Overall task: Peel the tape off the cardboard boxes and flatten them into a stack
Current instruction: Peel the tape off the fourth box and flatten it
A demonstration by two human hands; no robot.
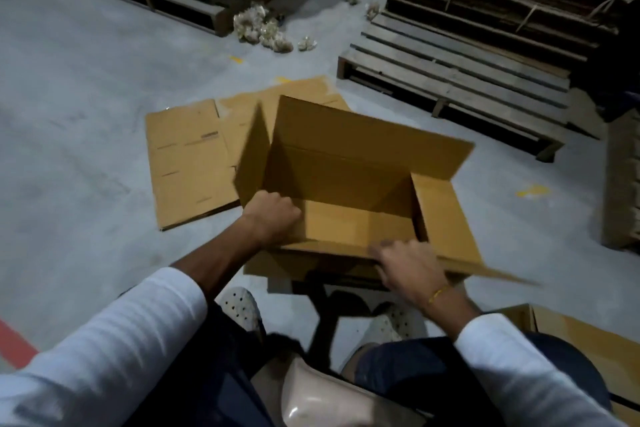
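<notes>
Mid-frame, your left hand (272,217) grips the open cardboard box (349,184) at its left flap, your right hand (408,265) pinches its near flap; flattened cardboard (187,163) lies behind

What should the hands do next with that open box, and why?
Probably push the open box sideways so it folds flat. Its flaps stand open and it looks hollow inside, with no tape that I can see. The left hand grips the near-left corner and the right hand holds the near flap. Flattened cardboard already lies on the floor just behind, ready to take it.
</notes>
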